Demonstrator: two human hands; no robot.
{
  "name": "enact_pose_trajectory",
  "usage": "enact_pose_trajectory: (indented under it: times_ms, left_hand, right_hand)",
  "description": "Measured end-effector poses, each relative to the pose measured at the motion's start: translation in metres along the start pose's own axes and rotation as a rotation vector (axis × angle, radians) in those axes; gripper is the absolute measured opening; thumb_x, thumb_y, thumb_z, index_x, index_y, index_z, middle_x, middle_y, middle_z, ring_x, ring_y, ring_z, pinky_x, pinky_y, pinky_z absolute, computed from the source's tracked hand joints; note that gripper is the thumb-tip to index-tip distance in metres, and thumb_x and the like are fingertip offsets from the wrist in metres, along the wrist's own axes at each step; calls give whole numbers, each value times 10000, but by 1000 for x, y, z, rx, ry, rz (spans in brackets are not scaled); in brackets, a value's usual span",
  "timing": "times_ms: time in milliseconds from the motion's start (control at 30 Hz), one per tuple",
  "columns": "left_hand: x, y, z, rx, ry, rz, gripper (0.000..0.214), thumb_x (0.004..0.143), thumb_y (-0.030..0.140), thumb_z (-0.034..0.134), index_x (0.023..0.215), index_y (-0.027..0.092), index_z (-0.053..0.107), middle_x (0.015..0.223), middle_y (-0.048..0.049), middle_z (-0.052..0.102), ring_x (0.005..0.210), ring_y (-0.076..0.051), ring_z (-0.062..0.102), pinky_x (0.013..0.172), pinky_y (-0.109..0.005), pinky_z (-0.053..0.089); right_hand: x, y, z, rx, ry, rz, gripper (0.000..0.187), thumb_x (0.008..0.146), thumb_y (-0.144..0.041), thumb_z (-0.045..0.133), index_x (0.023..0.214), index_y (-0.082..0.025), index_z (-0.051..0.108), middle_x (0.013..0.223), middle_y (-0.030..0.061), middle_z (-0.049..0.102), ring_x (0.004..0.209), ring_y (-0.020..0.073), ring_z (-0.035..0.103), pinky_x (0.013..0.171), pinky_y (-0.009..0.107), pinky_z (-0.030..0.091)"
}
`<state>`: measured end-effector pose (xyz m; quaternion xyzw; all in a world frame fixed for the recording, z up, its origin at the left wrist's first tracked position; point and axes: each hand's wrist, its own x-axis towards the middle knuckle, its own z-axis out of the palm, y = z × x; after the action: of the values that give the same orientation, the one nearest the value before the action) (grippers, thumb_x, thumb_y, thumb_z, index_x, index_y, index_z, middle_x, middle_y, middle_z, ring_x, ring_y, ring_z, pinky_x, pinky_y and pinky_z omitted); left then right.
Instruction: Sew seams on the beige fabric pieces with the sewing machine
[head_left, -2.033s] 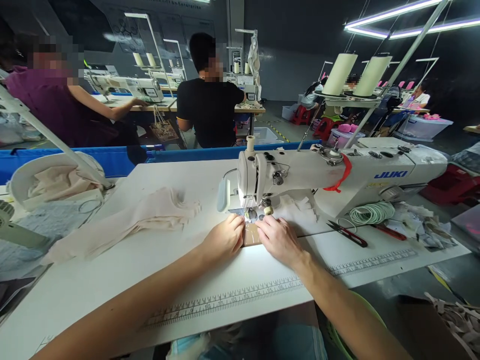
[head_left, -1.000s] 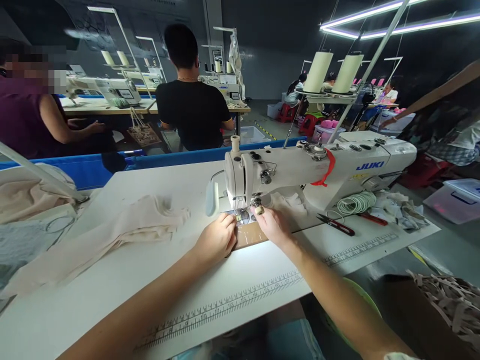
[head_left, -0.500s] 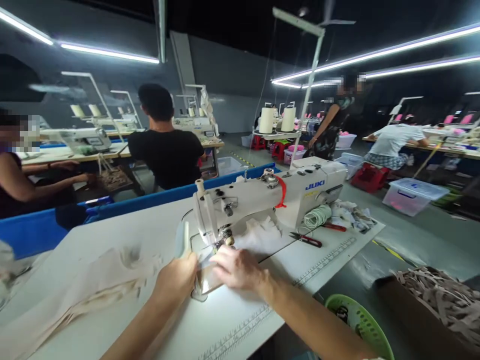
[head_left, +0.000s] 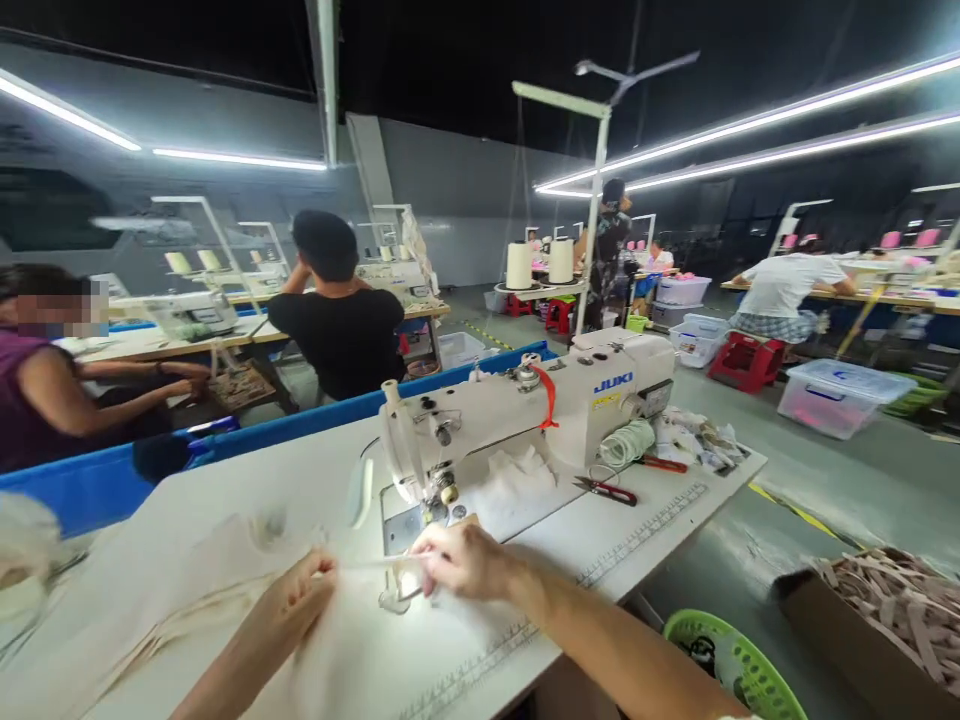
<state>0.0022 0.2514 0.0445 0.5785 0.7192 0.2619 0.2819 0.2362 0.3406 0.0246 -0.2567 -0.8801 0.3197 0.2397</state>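
Observation:
A narrow pale fabric strip [head_left: 375, 563] stretches between my two hands, just in front of the sewing machine [head_left: 487, 410]. My left hand [head_left: 300, 592] pinches its left end, fingers closed. My right hand [head_left: 469, 560] has its fingers closed on the other end, beside the machine's lit needle plate [head_left: 401, 530]. The needle area stands behind the strip, apart from it. Left of my left hand, pale fabric pieces [head_left: 187, 590] lie spread on the white table [head_left: 360, 660]. A crumpled white cloth [head_left: 517, 478] rests under the machine's arm.
Red-handled thread snips [head_left: 606, 490] and a coil of pale cord [head_left: 628, 443] lie on the right of the table, near fabric scraps [head_left: 697, 437]. A green basket [head_left: 739, 660] and a box of strips [head_left: 847, 630] stand below. Co-workers sit beyond the blue trough [head_left: 255, 430].
Both hands have drawn back from the needle toward me. My left hand has moved left and down, so the strip now shows between the hands. The head view has shifted slightly.

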Motion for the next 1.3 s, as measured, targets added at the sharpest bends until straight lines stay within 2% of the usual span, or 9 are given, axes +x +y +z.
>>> enact_pose_trajectory:
  times_ms: [133, 300, 400, 500, 600, 667, 800, 933, 1300]
  left_hand:
    - [-29, -13, -15, 125, -46, -20, 297, 812, 511, 435, 783, 225, 508, 618, 40, 458, 595, -171, 460, 567, -266, 313]
    - [-43, -25, -22, 498, 52, -61, 159, 878, 271, 422, 853, 224, 572, 854, -29, 710, 772, -219, 641, 675, -301, 386]
    - [-32, -25, -28, 645, 151, 10, 123, 905, 252, 485, 892, 213, 601, 930, -56, 722, 883, -245, 660, 716, -315, 429]
    - [-9, -22, -36, 773, 310, 114, 160, 920, 213, 492, 972, 191, 641, 1060, -98, 715, 1047, -283, 633, 789, -350, 472]
    - [12, -23, -39, 850, 279, 125, 193, 911, 183, 501, 977, 182, 682, 1086, -106, 726, 1062, -299, 637, 832, -388, 487]
    - [20, -28, -40, 854, 247, 105, 238, 931, 188, 466, 917, 186, 704, 1022, -98, 744, 1010, -290, 658, 818, -384, 493]
    - [23, -43, -41, 740, 311, 111, 338, 960, 255, 400, 885, 212, 727, 981, -76, 765, 978, -262, 674, 791, -337, 503]
    - [22, -56, -45, 569, 352, 97, 329, 893, 291, 415, 883, 237, 740, 1019, -52, 775, 958, -242, 684, 779, -310, 520]
    - [21, -54, -44, 591, 325, 124, 336, 861, 287, 426, 970, 236, 740, 1076, -51, 767, 1026, -260, 679, 822, -331, 536]
  right_hand:
    - [-5, -1, -6, -53, -96, -34, 188, 936, -117, 486, 809, -184, 608, 757, -3, 710, 691, 129, 632, 676, 230, 464]
    - [-4, 2, 1, -351, -70, -36, 306, 990, -261, 440, 724, -207, 583, 833, 72, 643, 714, 198, 586, 637, 324, 390]
    - [-6, 1, 0, -565, -41, 65, 304, 987, -313, 489, 718, -213, 590, 794, 75, 644, 671, 204, 579, 582, 332, 319]
    - [-9, 3, -6, -602, -30, 131, 300, 947, -311, 573, 669, -203, 539, 736, 65, 640, 645, 193, 572, 565, 324, 262]
    - [-12, 10, -12, -548, 4, 128, 301, 928, -231, 552, 637, -206, 477, 687, 42, 614, 611, 172, 540, 563, 323, 250]
    - [-15, 15, -15, -479, 13, 96, 292, 920, -197, 520, 634, -209, 460, 671, 26, 589, 587, 154, 508, 560, 319, 261]
    - [-20, 19, -23, -360, -28, 56, 261, 900, -181, 492, 645, -208, 447, 665, 0, 557, 562, 131, 457, 557, 303, 292]
    - [-25, 20, -29, -286, -48, 28, 233, 917, -181, 451, 689, -209, 491, 695, 1, 585, 619, 138, 511, 581, 289, 342]
    - [-29, 26, -18, -266, 79, 28, 269, 926, -197, 422, 657, -219, 416, 655, -6, 551, 587, 138, 481, 573, 281, 333]
